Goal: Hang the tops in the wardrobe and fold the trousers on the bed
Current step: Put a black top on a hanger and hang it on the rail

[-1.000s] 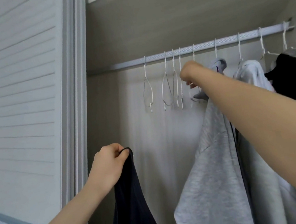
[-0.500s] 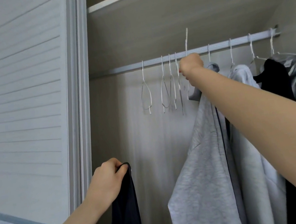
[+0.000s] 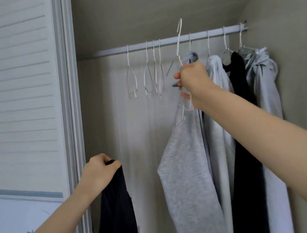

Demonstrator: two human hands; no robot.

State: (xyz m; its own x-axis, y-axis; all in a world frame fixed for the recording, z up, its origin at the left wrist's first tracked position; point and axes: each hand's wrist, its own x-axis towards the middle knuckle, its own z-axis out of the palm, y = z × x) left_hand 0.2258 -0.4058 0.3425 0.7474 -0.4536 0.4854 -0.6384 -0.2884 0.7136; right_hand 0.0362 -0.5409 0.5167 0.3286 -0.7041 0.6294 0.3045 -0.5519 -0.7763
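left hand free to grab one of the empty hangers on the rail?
Probably not as things stand. The left hand grips a dark top low by the door frame, so it is occupied. The empty hangers hang unobstructed on the rail, well above it.

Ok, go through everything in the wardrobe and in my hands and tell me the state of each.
White hanger: lifted off the rail, in the right hand.
Dark top: not hung, gripped by the left hand.
Rail: four empty hangers still hooked on.
Grey sweatshirt: hung.
Black garment: hung.
Wardrobe door: slid open.
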